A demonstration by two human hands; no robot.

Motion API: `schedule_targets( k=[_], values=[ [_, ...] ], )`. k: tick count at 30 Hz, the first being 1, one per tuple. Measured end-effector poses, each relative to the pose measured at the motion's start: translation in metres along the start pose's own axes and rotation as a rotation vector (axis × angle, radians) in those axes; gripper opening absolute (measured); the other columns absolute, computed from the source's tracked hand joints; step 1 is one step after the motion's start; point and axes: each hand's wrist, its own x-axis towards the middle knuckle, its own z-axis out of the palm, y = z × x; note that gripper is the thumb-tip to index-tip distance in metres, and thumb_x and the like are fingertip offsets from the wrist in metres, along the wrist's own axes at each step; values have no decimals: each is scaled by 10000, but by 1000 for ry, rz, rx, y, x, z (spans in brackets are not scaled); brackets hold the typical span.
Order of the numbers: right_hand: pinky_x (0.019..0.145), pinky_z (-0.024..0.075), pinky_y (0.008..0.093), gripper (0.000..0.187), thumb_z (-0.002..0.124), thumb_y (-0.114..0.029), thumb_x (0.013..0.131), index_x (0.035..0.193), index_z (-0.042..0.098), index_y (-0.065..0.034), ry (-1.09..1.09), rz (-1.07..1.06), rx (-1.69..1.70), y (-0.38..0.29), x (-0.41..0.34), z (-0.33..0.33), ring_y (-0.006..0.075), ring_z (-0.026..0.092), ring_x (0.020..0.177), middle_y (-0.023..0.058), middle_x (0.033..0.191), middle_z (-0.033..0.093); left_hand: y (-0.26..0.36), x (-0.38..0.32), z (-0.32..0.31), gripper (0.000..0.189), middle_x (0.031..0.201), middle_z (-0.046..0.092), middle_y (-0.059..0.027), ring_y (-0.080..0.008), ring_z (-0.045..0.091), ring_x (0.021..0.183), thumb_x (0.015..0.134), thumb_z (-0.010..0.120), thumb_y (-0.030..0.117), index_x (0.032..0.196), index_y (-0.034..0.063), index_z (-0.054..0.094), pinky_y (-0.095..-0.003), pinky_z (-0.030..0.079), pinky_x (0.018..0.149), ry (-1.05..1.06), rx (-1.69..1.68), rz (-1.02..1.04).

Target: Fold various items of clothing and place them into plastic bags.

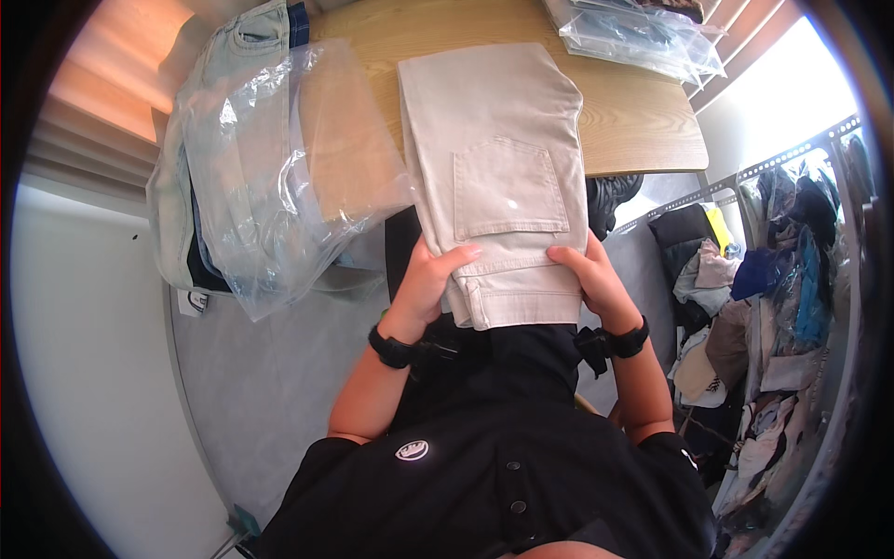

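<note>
A folded pair of beige trousers [513,189] lies partly on the wooden table, its waistband end hanging past the near edge toward my body. A back pocket faces up, and a belt loop shows at the waistband's left. My left hand [429,276] grips the left side just above the waistband, thumb on top. On the opposite side my right hand [597,276] holds the cloth the same way. The fingers of both hands are hidden beneath the fabric. Left of the trousers rests a clear plastic bag [279,182], its lower end drooping over the table edge.
Light-blue jeans [230,52] lie under the bag at the table's left. Plastic-wrapped packets [628,38] sit at the far right of the wooden table [642,119]. A metal shelf rack [796,150] with clothes stands to the right. A white wall [98,314] is on the left.
</note>
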Motion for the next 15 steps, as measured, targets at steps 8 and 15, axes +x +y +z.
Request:
schedule_targets(
  k=[8,15],
  values=[
    [886,421,310,504,543,-39,789,1262,377,20,168,-184,-383,5,-10,4,196,527,1027,120,1154,540,-15,0,19,568,1192,515,-137,-212,506,1085,725,509,-23,1276,-39,369,-307,400,927,117,336,246],
    [853,414,422,475,546,-194,851,1238,371,17,194,-287,-913,-12,-26,45,434,500,967,248,1081,485,-3,-7,58,757,1337,284,-319,-450,508,1038,718,504,42,1374,-41,136,-439,472,828,75,950,309]
  ],
)
